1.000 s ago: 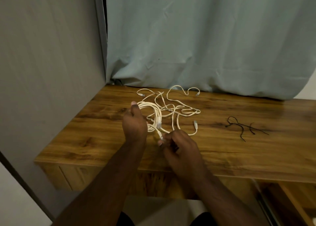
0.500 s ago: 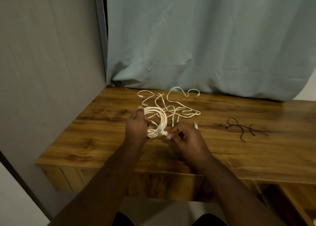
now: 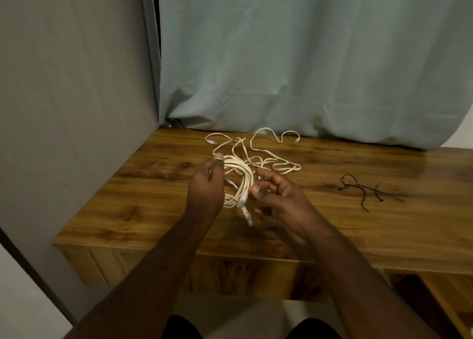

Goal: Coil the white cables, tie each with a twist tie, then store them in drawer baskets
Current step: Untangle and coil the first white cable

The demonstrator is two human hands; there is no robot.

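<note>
White round cable wound into a coil [image 3: 236, 182] hangs from the left hand [image 3: 206, 188], which grips it above the wooden tabletop [image 3: 384, 226]. The right hand [image 3: 277, 195], loosely curled and empty, sits just right of the coil. Thin black twist ties [image 3: 363, 188] lie farther right, long axis left-right, nearer the right hand.

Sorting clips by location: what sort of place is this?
Probably a room at home: a wooden desk against a pale curtain, with loose white cables lying on it.

left hand [image 3: 206, 190] gripping — right hand [image 3: 279, 197] loosely curled
</note>
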